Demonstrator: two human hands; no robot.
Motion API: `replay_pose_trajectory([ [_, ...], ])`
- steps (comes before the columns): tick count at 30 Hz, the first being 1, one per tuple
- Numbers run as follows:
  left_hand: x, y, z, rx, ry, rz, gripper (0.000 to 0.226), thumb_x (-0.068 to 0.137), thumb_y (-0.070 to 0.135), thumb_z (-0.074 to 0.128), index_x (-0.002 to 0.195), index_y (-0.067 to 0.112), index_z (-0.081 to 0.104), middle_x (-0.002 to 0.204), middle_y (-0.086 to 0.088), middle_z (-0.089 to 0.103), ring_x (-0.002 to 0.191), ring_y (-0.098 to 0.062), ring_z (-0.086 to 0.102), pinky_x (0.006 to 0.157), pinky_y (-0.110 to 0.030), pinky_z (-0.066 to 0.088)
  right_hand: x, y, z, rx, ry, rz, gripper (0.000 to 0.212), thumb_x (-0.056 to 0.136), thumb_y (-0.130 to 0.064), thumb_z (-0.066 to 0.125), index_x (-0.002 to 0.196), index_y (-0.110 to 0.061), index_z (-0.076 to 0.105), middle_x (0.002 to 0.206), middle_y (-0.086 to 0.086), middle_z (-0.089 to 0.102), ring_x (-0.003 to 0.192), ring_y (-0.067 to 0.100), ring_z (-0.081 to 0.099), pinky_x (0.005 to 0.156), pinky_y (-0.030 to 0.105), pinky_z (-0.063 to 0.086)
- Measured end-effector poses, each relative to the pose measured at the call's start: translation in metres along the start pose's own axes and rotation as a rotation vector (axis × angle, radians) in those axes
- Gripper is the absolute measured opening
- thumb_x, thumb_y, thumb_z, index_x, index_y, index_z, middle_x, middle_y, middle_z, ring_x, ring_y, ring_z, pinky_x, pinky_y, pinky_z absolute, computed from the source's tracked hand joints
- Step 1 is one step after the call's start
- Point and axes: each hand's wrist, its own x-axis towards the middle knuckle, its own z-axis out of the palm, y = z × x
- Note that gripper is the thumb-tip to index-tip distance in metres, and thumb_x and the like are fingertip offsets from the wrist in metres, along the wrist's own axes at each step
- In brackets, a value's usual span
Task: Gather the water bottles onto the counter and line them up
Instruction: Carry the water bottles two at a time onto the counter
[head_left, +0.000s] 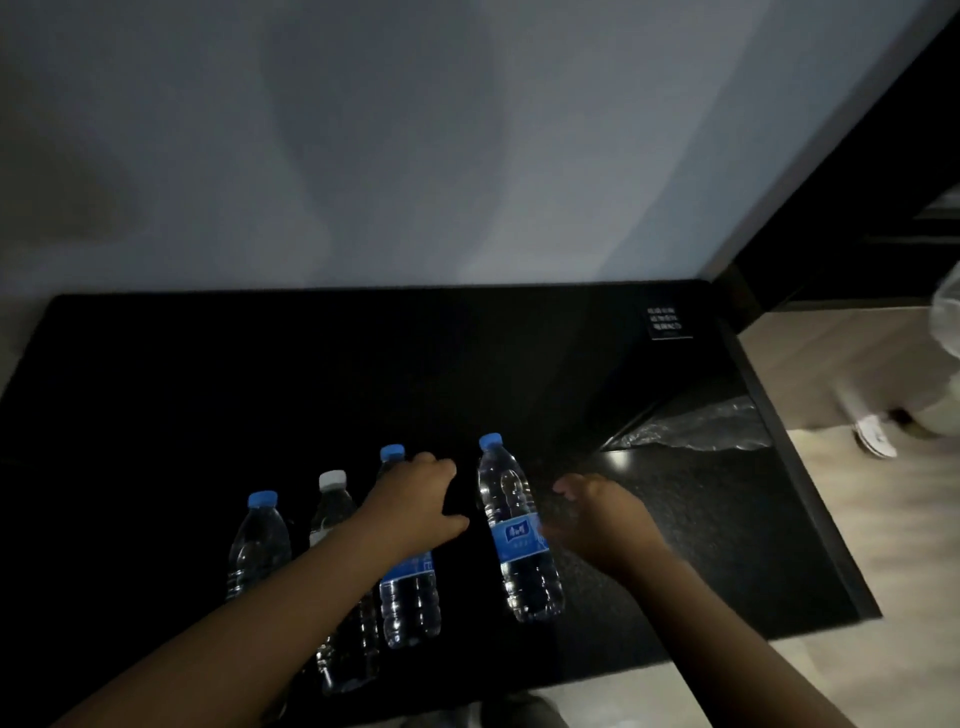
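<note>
Four water bottles stand upright in a loose row on the black worktop (156, 395), toward its near edge. From the left: a blue-capped bottle (258, 545), a white-capped bottle (332, 506) just beside it, a third bottle (409, 603) with a blue cap and blue label, and, a gap further right, a fourth bottle (519, 540) with a blue cap and blue label.

The left hand (415, 506) lies over the upper body of the third bottle, its grip curled round it just below the cap, thumb pointing toward the fourth bottle. The right hand (605, 522) is just right of the fourth bottle at label height, its grip loosely open and holding nothing; whether the fingertips touch the bottle cannot be told in the dim light.

Crumpled clear plastic film (696, 423) lies at the worktop's far right, near a small printed sign (667, 322).
</note>
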Motion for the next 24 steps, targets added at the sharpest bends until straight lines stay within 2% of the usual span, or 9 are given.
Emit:
replay_pose_trajectory([
  [6,0.003,0.050,0.001,0.029,-0.020,0.196,0.046,0.084,0.042,0.066,0.123,0.022,0.052,0.119,0.002,0.051,0.102,-0.012,0.052,0.083,-0.025,0.045,-0.044,0.022,-0.014,0.005,0.063,0.115,0.056,0.081,-0.047,0.068,0.130,-0.027,0.051,0.126,-0.002,0.057,0.111,0.014,0.057,0.090,0.029,0.050],
  [10,0.007,0.085,0.006,0.075,-0.053,0.293,0.053,0.085,0.041,0.066,0.130,0.018,0.048,0.127,0.000,0.049,0.111,-0.016,0.051,0.090,-0.027,0.045,-0.074,0.044,-0.021,-0.030,0.116,0.164,0.052,0.082,-0.048,0.067,0.127,-0.025,0.052,0.127,-0.002,0.057,0.114,0.014,0.057,0.094,0.033,0.050],
  [14,0.006,0.125,0.014,0.121,-0.100,0.372,0.056,0.085,0.044,0.064,0.132,0.019,0.046,0.129,0.000,0.048,0.116,-0.018,0.051,0.097,-0.033,0.046,-0.107,0.068,-0.027,-0.047,0.144,0.225,0.058,0.083,-0.049,0.065,0.134,-0.026,0.048,0.131,-0.001,0.055,0.117,0.016,0.055,0.096,0.035,0.049],
  [17,0.001,0.155,0.026,0.188,-0.121,0.427,0.056,0.085,0.046,0.064,0.132,0.021,0.047,0.128,0.000,0.049,0.116,-0.018,0.051,0.096,-0.034,0.046,-0.136,0.090,-0.028,-0.025,0.173,0.281,0.058,0.083,-0.050,0.065,0.134,-0.026,0.049,0.132,-0.001,0.055,0.118,0.018,0.055,0.096,0.037,0.049],
  [24,-0.024,0.241,0.064,0.343,-0.175,0.542,0.054,0.086,0.044,0.064,0.130,0.018,0.048,0.127,-0.003,0.049,0.114,-0.021,0.051,0.096,-0.037,0.047,-0.217,0.147,-0.025,0.051,0.288,0.390,0.049,0.084,-0.044,0.064,0.128,-0.026,0.053,0.126,-0.005,0.059,0.113,0.015,0.058,0.088,0.029,0.049],
])
